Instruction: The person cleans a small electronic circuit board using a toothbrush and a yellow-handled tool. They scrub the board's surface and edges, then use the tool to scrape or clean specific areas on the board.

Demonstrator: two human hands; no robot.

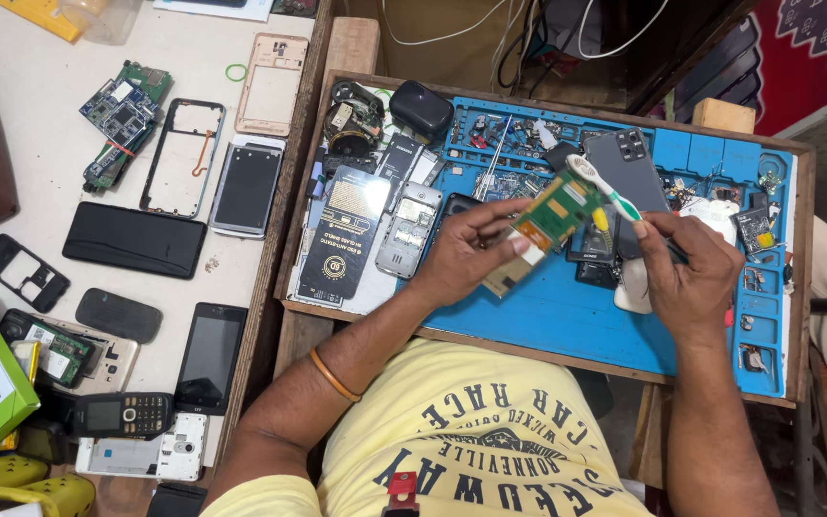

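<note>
- My left hand (pixel 466 257) pinches a small green circuit board (pixel 557 213) by its near-left end, fingers closed on it, so the board's face tilts up toward my view and stays clear of the mat.
- My right hand (pixel 689 270) is closed around the handle of a white and green toothbrush (pixel 602 183); the brush head points far-left and sits over the board's far edge, a placing that looks suited to scrubbing the board.
- Both hands hover above the blue work mat (pixel 567 321), just right of its middle, which keeps the board over a surface with trays.
- A grey phone back (pixel 629 168) lies just beyond the brush; a keypad phone (pixel 410 230) rests left of my left hand.
- Farther left, on the pale table (pixel 40 124), phone frames, boards and a black handset (pixel 134 239) are laid out flat, well apart from the grip.
</note>
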